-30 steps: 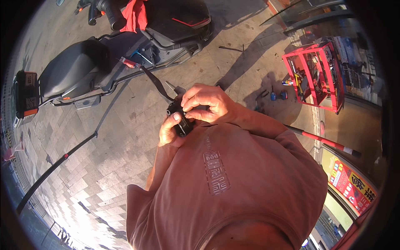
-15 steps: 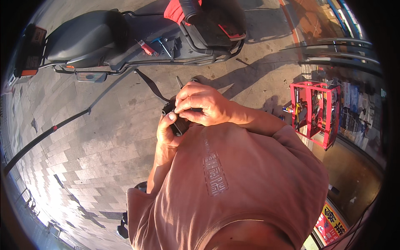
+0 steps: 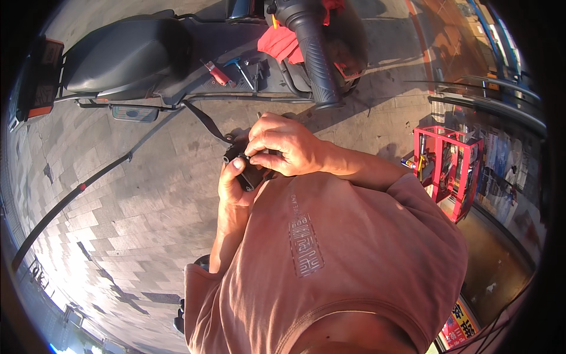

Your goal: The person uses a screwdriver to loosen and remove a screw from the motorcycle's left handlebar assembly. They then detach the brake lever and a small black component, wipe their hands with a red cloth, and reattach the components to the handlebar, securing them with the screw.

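At chest height my left hand (image 3: 234,183) grips a black housing (image 3: 252,176), its thumb lying along the near side. A long curved black lever (image 3: 205,120) sticks out from the housing toward the upper left. My right hand (image 3: 286,144) covers the top of the housing, fingers bent and pinched near a small fitting. Whatever is between those fingertips is too small to make out.
A scooter (image 3: 121,56) spans the upper view, with a red cloth (image 3: 274,44), red-handled tool (image 3: 218,74) and blue T-wrench (image 3: 239,69). At right are a red tool cart (image 3: 436,165) and glass storefront. A black pole (image 3: 53,212) runs along the left.
The view has swung, bringing the scooter's handlebar grip into sight and shifting the tool cart lower. The housing and both hands sit slightly further left, still in a similar hold.
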`<state>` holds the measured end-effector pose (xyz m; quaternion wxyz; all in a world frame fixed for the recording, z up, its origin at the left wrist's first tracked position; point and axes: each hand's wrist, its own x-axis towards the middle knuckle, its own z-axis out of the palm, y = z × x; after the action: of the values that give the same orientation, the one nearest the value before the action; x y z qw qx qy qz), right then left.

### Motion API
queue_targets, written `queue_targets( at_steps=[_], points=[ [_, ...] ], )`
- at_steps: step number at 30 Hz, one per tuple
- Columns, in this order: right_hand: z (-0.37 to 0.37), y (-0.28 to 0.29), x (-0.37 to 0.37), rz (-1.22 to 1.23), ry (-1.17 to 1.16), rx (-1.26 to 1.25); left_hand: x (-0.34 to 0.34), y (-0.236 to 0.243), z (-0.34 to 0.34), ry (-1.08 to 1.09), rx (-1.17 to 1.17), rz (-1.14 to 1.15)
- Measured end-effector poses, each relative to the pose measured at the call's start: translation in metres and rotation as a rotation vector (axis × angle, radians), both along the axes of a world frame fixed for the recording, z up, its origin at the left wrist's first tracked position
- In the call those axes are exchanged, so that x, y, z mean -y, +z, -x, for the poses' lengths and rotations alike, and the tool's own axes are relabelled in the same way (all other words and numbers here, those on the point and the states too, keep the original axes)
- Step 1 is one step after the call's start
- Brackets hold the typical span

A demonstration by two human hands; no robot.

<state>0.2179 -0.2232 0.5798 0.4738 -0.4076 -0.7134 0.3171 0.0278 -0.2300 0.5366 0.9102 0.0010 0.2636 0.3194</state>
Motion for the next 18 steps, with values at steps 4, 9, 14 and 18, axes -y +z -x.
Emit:
queue_targets(
  at_steps=[4,9,14,18],
  points=[
    [0.012,-0.001,-0.021,0.083,-0.165,0.014,-0.039,-0.004,0.012,-0.055,-0.007,0.024],
    [0.043,0.004,-0.051,0.135,-0.307,-0.001,-0.105,-0.002,0.036,-0.211,0.035,0.014],
    [0.076,0.012,-0.083,0.115,-0.463,0.084,-0.162,-0.007,0.054,-0.343,0.054,-0.01],
    [0.089,0.018,-0.098,0.123,-0.574,0.137,-0.185,-0.005,0.061,-0.388,0.053,-0.037]
  ],
)
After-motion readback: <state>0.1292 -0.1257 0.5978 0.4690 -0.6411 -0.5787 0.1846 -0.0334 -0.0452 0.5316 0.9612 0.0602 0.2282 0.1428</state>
